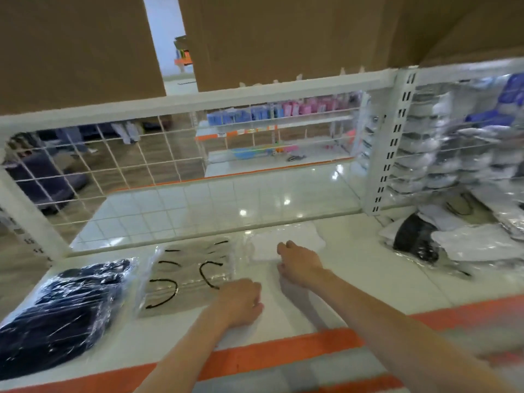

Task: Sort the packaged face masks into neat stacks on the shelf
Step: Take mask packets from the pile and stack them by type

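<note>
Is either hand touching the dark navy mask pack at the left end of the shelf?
No. The navy pack lies apart from both hands.

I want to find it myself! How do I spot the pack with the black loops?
Look at the white shelf with the orange front edge. Three stacks sit along its left half; take the middle stack. Only it shows pale masks with curly black ear loops, between dark ones and white ones.

Bare shelf [368,268] between white packs [286,242] and jumbled pile [467,245]
</note>
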Action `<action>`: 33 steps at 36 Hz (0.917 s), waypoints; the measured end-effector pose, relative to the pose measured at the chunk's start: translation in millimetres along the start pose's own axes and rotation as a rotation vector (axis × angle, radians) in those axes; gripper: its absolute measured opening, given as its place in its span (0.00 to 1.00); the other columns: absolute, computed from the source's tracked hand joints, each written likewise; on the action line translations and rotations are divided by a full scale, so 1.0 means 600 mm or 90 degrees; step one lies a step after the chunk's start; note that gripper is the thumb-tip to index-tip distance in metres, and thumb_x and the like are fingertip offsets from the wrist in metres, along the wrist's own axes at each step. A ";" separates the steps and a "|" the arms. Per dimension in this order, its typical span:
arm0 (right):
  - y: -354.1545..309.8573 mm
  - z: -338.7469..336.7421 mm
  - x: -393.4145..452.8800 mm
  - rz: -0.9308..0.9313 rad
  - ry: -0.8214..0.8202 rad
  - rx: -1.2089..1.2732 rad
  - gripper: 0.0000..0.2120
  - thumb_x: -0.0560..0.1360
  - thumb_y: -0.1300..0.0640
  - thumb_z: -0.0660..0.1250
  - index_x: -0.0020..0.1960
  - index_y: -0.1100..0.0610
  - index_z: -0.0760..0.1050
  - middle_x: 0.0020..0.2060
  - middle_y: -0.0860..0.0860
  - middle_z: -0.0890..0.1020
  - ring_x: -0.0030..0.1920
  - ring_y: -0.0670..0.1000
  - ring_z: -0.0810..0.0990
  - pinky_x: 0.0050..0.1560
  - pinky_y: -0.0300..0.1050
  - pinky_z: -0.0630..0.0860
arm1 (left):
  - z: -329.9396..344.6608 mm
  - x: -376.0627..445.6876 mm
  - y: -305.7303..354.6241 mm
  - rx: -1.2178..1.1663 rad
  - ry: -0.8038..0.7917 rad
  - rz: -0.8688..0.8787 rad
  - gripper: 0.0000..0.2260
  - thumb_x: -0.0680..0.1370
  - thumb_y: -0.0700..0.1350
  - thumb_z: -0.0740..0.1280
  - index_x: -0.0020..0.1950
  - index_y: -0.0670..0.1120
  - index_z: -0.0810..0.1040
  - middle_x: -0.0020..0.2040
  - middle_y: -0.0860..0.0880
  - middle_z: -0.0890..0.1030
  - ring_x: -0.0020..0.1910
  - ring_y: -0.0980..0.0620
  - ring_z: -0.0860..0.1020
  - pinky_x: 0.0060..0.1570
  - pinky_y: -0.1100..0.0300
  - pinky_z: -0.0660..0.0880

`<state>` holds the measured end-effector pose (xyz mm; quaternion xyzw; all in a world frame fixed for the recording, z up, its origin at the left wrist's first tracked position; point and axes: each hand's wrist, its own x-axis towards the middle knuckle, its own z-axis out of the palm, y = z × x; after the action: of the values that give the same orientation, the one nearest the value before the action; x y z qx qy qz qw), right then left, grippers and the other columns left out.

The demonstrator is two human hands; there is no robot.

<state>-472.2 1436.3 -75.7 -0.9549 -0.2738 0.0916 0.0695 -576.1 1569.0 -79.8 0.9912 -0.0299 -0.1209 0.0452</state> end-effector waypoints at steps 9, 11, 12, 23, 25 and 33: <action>0.212 -0.043 -0.065 0.112 0.058 0.019 0.17 0.78 0.60 0.57 0.67 0.60 0.65 0.63 0.57 0.68 0.63 0.58 0.69 0.58 0.50 0.69 | -0.010 0.115 0.151 -0.025 0.079 0.092 0.10 0.77 0.51 0.58 0.53 0.48 0.75 0.50 0.52 0.76 0.53 0.51 0.76 0.52 0.61 0.69; 0.264 -0.050 -0.078 0.150 0.069 0.018 0.17 0.78 0.59 0.57 0.66 0.60 0.65 0.63 0.58 0.68 0.64 0.58 0.67 0.60 0.51 0.68 | -0.010 0.135 0.182 -0.042 0.097 0.100 0.13 0.75 0.54 0.56 0.51 0.50 0.75 0.49 0.53 0.77 0.51 0.54 0.76 0.50 0.63 0.69; 0.289 -0.053 -0.083 0.169 0.071 0.017 0.17 0.78 0.59 0.57 0.65 0.60 0.66 0.63 0.58 0.68 0.64 0.58 0.67 0.60 0.52 0.68 | -0.010 0.145 0.197 -0.049 0.096 0.104 0.13 0.75 0.55 0.55 0.51 0.51 0.75 0.49 0.53 0.77 0.50 0.54 0.76 0.50 0.63 0.69; 0.531 -0.080 -0.137 0.355 0.110 0.013 0.21 0.76 0.53 0.59 0.68 0.56 0.64 0.66 0.56 0.64 0.66 0.58 0.62 0.63 0.52 0.65 | -0.009 0.243 0.354 -0.164 0.132 0.149 0.05 0.78 0.49 0.60 0.46 0.51 0.74 0.44 0.55 0.75 0.43 0.57 0.74 0.44 0.65 0.71; 0.563 -0.085 -0.143 0.366 0.096 -0.003 0.21 0.76 0.55 0.60 0.68 0.56 0.64 0.66 0.56 0.64 0.67 0.58 0.62 0.63 0.52 0.64 | -0.013 0.260 0.379 -0.171 0.150 0.163 0.06 0.79 0.48 0.59 0.47 0.50 0.75 0.46 0.54 0.75 0.44 0.57 0.74 0.45 0.65 0.71; 0.668 -0.080 -0.153 0.226 -0.004 0.004 0.22 0.75 0.52 0.63 0.68 0.53 0.64 0.67 0.53 0.67 0.67 0.56 0.64 0.65 0.57 0.62 | -0.020 0.328 0.472 -0.234 0.171 0.183 0.05 0.78 0.44 0.63 0.51 0.48 0.77 0.47 0.54 0.74 0.46 0.58 0.73 0.46 0.68 0.70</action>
<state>-334.4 1046.4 -89.9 -0.9878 -0.1004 0.1061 0.0543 -396.0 1274.6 -87.6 0.9591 -0.1413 0.0157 0.2448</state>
